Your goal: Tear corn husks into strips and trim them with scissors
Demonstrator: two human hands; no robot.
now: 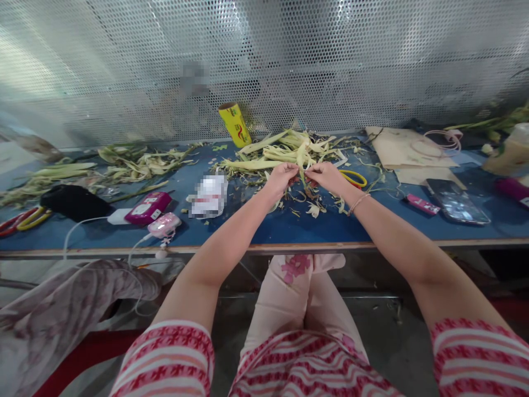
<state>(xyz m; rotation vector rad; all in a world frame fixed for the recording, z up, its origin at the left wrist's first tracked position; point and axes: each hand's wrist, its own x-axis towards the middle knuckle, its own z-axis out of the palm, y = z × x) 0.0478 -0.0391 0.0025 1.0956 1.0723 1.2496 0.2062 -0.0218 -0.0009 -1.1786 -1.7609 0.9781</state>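
Both hands meet over a heap of pale green plant trimmings (273, 156) at the middle of the blue table. My left hand (283, 175) has its fingertips pinched at the near end of a pale green leafy stalk (303, 156). From the other side, my right hand (326, 176) pinches the same stalk, a short gap from the left fingertips. The exact grip points are too small to make out. Yellow-handled scissors (356, 178) lie just beyond my right wrist, partly hidden by it. Loose shreds (314, 209) are scattered below the hands.
A yellow tube (235, 124) leans near the perforated metal screen (289, 66). Leftward lie a white packet (209, 196), a magenta device (147, 208), a black pouch (74, 202) and more trimmings (140, 165). Rightward are brown paper (405, 148) and a phone (458, 202). Another person's leg (91, 286) is at left.
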